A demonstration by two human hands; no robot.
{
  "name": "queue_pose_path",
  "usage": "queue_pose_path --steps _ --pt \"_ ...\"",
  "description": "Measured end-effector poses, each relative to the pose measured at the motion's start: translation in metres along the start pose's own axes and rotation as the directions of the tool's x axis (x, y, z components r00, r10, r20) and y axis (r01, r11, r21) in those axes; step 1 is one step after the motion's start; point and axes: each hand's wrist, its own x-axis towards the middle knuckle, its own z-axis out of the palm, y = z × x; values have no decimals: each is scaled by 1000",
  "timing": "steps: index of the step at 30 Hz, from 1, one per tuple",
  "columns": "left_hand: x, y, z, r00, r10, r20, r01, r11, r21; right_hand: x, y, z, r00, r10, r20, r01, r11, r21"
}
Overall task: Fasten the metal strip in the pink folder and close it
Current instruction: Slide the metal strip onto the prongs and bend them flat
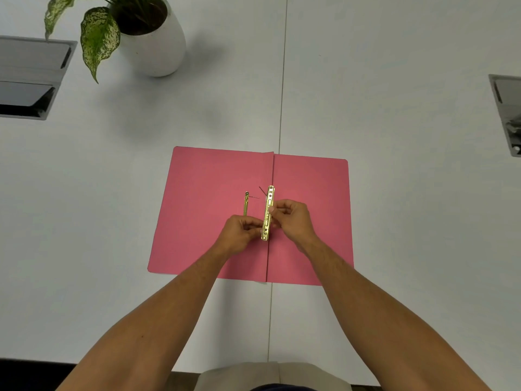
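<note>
The pink folder [203, 210] lies open and flat on the white table, its fold running down the middle. A gold metal strip [268, 213] with holes stands lengthwise over the fold. My left hand [241, 234] pinches its lower part and my right hand [293, 218] pinches its middle from the right. A second, thinner gold fastener piece [246, 203] lies on the folder's left leaf, with thin prongs sticking up beside it. Its lower end is hidden behind my left hand.
A white pot with a green-and-white plant [153, 38] stands at the back left. Grey cable hatches [28, 77] sit in the table at the left edge, and another [507, 114] at the right edge. A table seam [282, 94] runs through the middle.
</note>
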Motion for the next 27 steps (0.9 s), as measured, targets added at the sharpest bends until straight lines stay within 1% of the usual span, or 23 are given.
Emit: queue_pose_path --steps 7,9,11,13,15,17,21,27 --pt "2 4 -2 1000 -2 -18 2 1000 -8 1 0 -2 1000 -13 -7 13 999 -35" --pt "6 8 -5 998 -15 -58 12 999 -52 3 -1 -1 1000 -13 1 13 999 -40" --pt "11 14 -8 992 -21 -127 11 996 -83 4 -1 -1 1000 -8 10 9 999 -35" --pt "18 22 -11 982 2 -187 -17 997 -82 5 -1 0 1000 -7 18 7 999 -32" --pt "26 30 -13 977 39 -208 -56 996 -74 5 -2 1 1000 -7 29 8 999 -35" --pt "34 37 -14 976 69 -206 -81 995 -54 6 -3 1 999 -13 38 15 999 -44" --pt "46 46 -10 979 74 -189 -89 994 -69 7 -6 2 999 -20 47 23 998 -61" --pt "50 43 -5 989 10 -150 -28 992 -120 9 -5 0 998 -24 55 27 998 -59"
